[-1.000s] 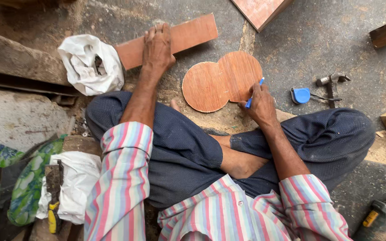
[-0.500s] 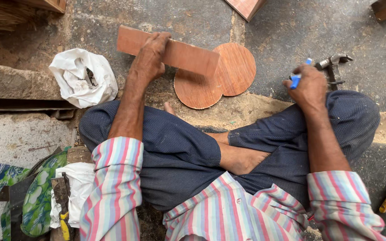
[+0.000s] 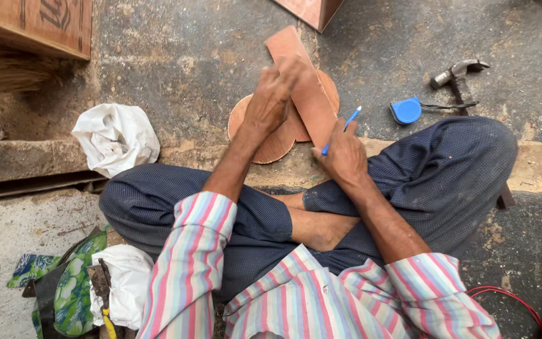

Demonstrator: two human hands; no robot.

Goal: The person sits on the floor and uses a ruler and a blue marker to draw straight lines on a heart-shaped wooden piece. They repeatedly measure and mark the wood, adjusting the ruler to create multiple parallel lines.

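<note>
- Sitting cross-legged on the concrete floor [image 3: 177, 56], the person leans over a wooden strip [image 3: 305, 85] that lies slanted across a flat figure-eight wooden piece [image 3: 271, 141].
- The left hand [image 3: 271, 103] presses down on the strip, fingers [image 3: 283, 75] curled over its near edge and closed on it.
- The right hand [image 3: 344, 154] rests at the lower end of the strip, fingers pinched around a blue pen [image 3: 343, 127] whose tip points up and to the right.
- The figure-eight piece lies on the floor just past the person's knees, mostly covered by the strip and the left hand; only its rounded lobes show on either side.
- A blue tape measure [image 3: 405, 110] lies near the right hand, to its right, and a hammer [image 3: 456, 74] lies just beyond the tape.
- A crumpled white bag [image 3: 117, 138] sits well to the left of the left hand.
- A wooden crate [image 3: 32, 25] stands at the far left corner, and another wooden block [image 3: 312, 9] lies beyond the strip's far end.
- A green patterned cloth [image 3: 73, 285] lies beside the person's left hip.
</note>
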